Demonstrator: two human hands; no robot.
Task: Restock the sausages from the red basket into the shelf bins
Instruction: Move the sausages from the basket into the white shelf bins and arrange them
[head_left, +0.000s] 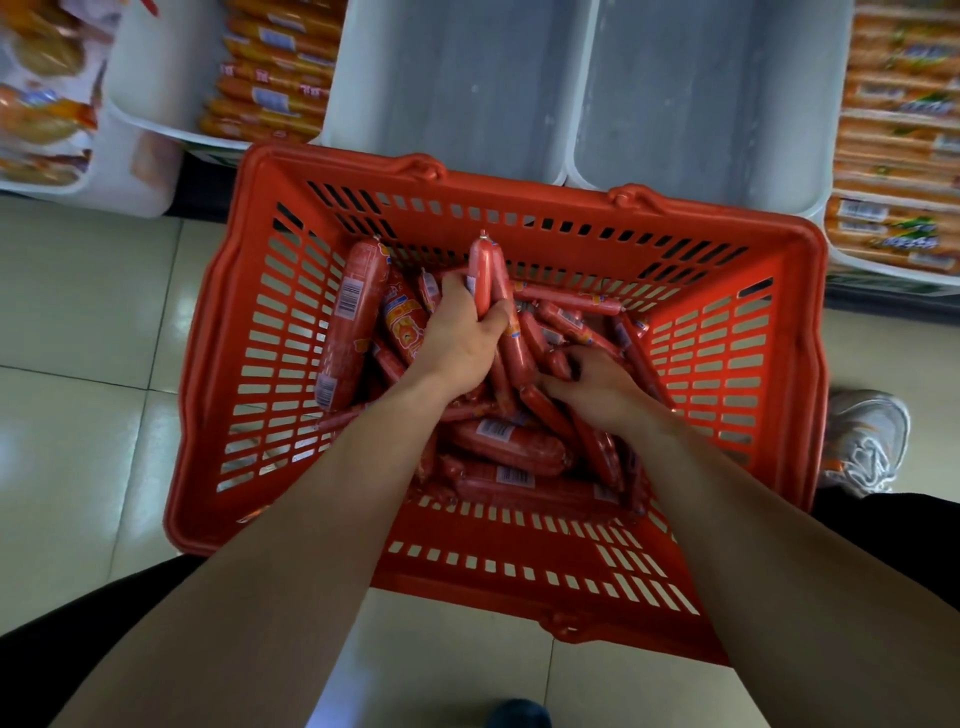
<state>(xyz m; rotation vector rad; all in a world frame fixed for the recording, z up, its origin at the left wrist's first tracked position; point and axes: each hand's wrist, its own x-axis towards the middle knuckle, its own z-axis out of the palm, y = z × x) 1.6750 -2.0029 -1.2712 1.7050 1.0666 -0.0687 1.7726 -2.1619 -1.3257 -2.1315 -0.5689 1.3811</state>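
The basket (337, 156) is red, its walls a grid of slots. The sausages (506, 447) are pinkish red with white barcode labels, some printed orange and yellow. Bins (452, 78) are greyish white, packs (270, 73) orange, floor (78, 291) cream tile, shoe (862, 441) white.

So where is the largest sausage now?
In the head view the largest sausage leans against the left wall of the red basket, just left of the left hand, which grips thinner sausages.
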